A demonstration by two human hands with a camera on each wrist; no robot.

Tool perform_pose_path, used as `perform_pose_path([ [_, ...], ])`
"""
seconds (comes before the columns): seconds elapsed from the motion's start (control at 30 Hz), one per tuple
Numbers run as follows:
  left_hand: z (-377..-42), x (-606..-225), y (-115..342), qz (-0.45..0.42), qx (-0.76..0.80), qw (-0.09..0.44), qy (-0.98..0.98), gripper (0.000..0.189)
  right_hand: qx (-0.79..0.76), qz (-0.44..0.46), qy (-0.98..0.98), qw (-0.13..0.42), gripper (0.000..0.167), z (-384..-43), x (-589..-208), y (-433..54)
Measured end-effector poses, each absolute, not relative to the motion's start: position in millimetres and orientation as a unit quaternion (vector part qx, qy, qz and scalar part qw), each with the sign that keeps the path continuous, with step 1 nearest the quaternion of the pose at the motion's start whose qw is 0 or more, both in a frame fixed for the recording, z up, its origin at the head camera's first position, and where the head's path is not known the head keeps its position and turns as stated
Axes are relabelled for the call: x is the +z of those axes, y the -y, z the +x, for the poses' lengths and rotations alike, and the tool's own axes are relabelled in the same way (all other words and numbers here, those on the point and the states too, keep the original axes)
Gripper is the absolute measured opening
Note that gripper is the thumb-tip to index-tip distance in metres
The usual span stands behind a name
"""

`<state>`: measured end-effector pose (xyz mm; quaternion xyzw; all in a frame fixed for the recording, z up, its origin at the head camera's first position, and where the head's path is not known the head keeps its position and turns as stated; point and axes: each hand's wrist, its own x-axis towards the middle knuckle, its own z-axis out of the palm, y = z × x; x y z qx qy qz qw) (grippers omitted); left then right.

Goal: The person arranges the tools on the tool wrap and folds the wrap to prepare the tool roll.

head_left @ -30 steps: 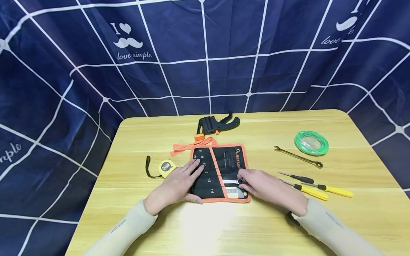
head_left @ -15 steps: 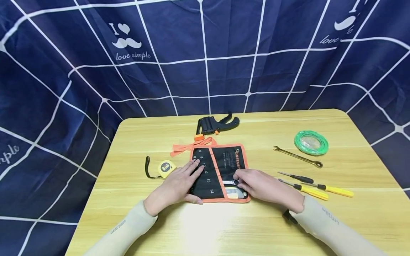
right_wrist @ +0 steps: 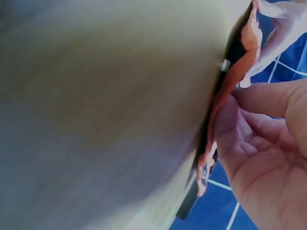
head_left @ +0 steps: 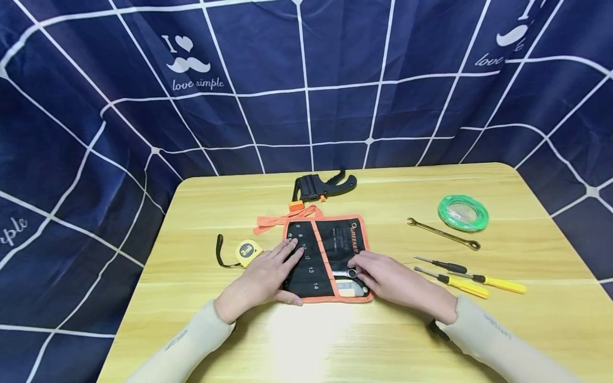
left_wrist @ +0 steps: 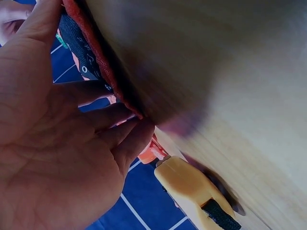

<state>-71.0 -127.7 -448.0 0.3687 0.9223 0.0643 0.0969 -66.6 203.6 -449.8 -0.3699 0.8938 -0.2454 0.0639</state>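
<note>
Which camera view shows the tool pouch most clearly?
The head view: there the tool pouch shows its numbered front from above. The left wrist view gives only its edge and some dark fabric, the right wrist view mainly its orange edge.

Your left sleeve (head_left: pixel 191 343) and right sleeve (head_left: pixel 498 343) are cream, long, fairly snug, both ending at the wrist. Small grey lettering (head_left: pixel 176 339) on each, too blurry to read. Black piece (head_left: pixel 438 330) shows under your right cuff (head_left: pixel 457 313). Left hand (head_left: pixel 267 272), right hand (head_left: pixel 384 274): both bare.
</note>
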Motion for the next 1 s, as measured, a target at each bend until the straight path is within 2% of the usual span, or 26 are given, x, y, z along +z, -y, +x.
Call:
perform_pose_path([
  [0.33, -70.1, -448.5, 128.7, 0.370, 0.055, 0.095, -0.923, 0.115, -0.245, -0.338, -0.907, 0.061, 0.023, -58.7, -441.0, -207.1],
  [0.7, -68.6, -448.4, 128.1, 0.367, 0.061, 0.102, -0.923, 0.118, -0.294, -0.291, -0.910, -0.015, 0.030, -46.8, -430.3, -234.9],
  [1.0, -69.8, -450.0, 129.5, 0.370, 0.068, 0.093, -0.922, 0.116, -0.309, -0.243, -0.917, -0.060, 0.028, -42.3, -410.7, -266.2],
])
